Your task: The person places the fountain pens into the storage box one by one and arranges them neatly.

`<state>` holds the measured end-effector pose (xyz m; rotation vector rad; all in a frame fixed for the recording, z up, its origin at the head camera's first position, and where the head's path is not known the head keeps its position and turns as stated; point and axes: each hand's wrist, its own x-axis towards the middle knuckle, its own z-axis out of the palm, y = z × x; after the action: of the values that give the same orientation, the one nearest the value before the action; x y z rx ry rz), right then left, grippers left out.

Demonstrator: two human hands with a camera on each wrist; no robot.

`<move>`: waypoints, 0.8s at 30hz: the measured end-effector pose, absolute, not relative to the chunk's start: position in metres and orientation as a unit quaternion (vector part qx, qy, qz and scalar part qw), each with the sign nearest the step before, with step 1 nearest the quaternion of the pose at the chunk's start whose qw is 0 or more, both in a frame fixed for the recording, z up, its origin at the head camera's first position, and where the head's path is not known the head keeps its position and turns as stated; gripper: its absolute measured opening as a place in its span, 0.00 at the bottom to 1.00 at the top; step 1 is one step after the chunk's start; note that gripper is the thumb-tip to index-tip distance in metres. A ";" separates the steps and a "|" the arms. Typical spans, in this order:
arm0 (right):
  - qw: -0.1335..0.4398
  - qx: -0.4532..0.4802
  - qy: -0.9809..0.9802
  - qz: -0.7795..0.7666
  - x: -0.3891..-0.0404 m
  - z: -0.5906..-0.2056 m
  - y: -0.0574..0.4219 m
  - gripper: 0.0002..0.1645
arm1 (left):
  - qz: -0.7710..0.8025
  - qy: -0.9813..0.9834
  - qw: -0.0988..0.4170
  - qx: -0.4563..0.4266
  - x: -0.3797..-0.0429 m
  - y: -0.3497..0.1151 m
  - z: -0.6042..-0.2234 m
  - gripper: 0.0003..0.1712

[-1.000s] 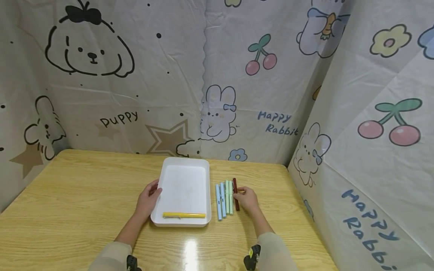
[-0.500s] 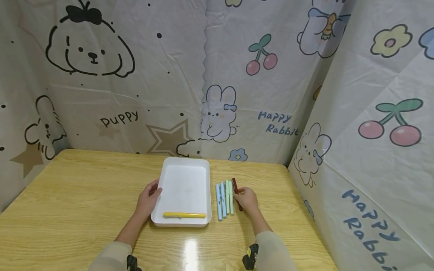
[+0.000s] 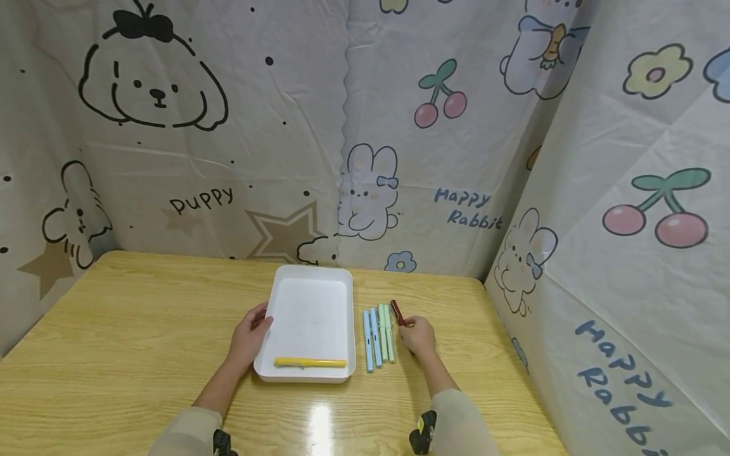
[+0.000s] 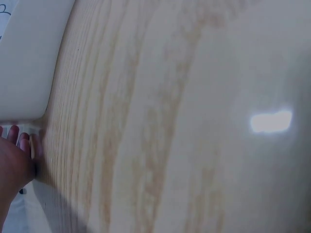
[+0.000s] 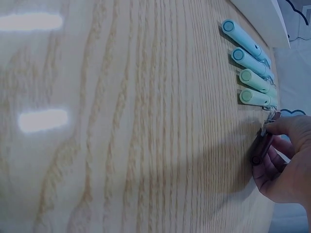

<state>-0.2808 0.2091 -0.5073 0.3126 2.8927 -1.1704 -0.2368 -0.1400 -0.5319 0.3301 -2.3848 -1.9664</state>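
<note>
My left hand [image 3: 248, 334] holds the left side of a white rectangular tray [image 3: 310, 297], thumb at the rim. A yellow pen [image 3: 310, 363] lies crosswise inside, along the tray's near end. To the right of the tray, my right hand [image 3: 419, 335] pinches a dark red pen [image 3: 397, 312] between thumb and fingers. In the right wrist view this dark red pen [image 5: 262, 145] is tilted, its lower part within the fingers. Just left of that hand, two light blue pens [image 3: 372, 339] and two light green pens [image 3: 386, 332] lie side by side on the table.
The wooden table [image 3: 142, 329] meets a patterned cloth [image 3: 285, 126] at its back edge. Another cloth side [image 3: 616, 266] borders the table on the right. Light reflects off the tabletop near the front.
The dark red pen has swung away from the green pens and turned within my right hand, its near end now hidden by the fingers. My left hand and the tray have stayed put.
</note>
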 end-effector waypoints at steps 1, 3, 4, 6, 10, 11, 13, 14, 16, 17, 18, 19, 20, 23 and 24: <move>0.001 0.100 0.923 -0.372 -0.281 -0.507 0.210 0.17 | -0.632 -0.767 0.016 0.107 -0.237 -0.140 -0.532 0.27; -0.002 0.100 0.922 -0.374 -0.280 -0.505 0.210 0.17 | -0.631 -0.768 0.016 0.107 -0.237 -0.140 -0.532 0.27; -0.003 0.100 0.921 -0.375 -0.280 -0.504 0.211 0.17 | -0.631 -0.768 0.016 0.108 -0.237 -0.140 -0.532 0.27; -0.007 0.096 0.922 -0.374 -0.280 -0.503 0.212 0.17 | -0.630 -0.769 0.017 0.108 -0.237 -0.141 -0.532 0.27; -0.007 0.089 0.924 -0.371 -0.282 -0.499 0.214 0.17 | -0.630 -0.769 0.019 0.108 -0.238 -0.140 -0.532 0.27; -0.009 0.086 0.925 -0.369 -0.282 -0.499 0.214 0.17 | -0.630 -0.769 0.020 0.108 -0.238 -0.140 -0.532 0.27; -0.009 0.083 0.926 -0.367 -0.282 -0.496 0.215 0.18 | -0.629 -0.769 0.022 0.107 -0.238 -0.140 -0.532 0.27; -0.009 0.083 0.927 -0.365 -0.282 -0.495 0.215 0.18 | -0.629 -0.769 0.022 0.107 -0.239 -0.140 -0.533 0.27; -0.012 0.081 0.929 -0.361 -0.282 -0.494 0.215 0.18 | -0.629 -0.770 0.022 0.107 -0.239 -0.140 -0.533 0.27; -0.013 0.080 0.929 -0.360 -0.281 -0.493 0.215 0.18 | -0.628 -0.770 0.022 0.108 -0.239 -0.140 -0.533 0.27; -0.013 0.078 0.930 -0.359 -0.281 -0.492 0.215 0.17 | -0.628 -0.771 0.022 0.108 -0.239 -0.140 -0.533 0.27; -0.015 0.076 0.931 -0.358 -0.280 -0.492 0.215 0.17 | -0.627 -0.771 0.022 0.108 -0.239 -0.140 -0.533 0.27; -0.015 0.075 0.931 -0.358 -0.280 -0.491 0.215 0.17 | -0.627 -0.771 0.022 0.108 -0.238 -0.140 -0.533 0.27; -0.016 0.069 0.931 -0.357 -0.279 -0.490 0.214 0.17 | -0.626 -0.771 0.022 0.111 -0.238 -0.139 -0.533 0.26; -0.019 0.064 0.933 -0.354 -0.279 -0.490 0.214 0.17 | -0.626 -0.771 0.023 0.111 -0.238 -0.139 -0.533 0.26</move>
<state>-0.2793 0.2138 -0.4896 0.2019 2.9654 -1.1270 -0.2379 -0.1394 -0.5332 0.3428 -2.3881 -1.9392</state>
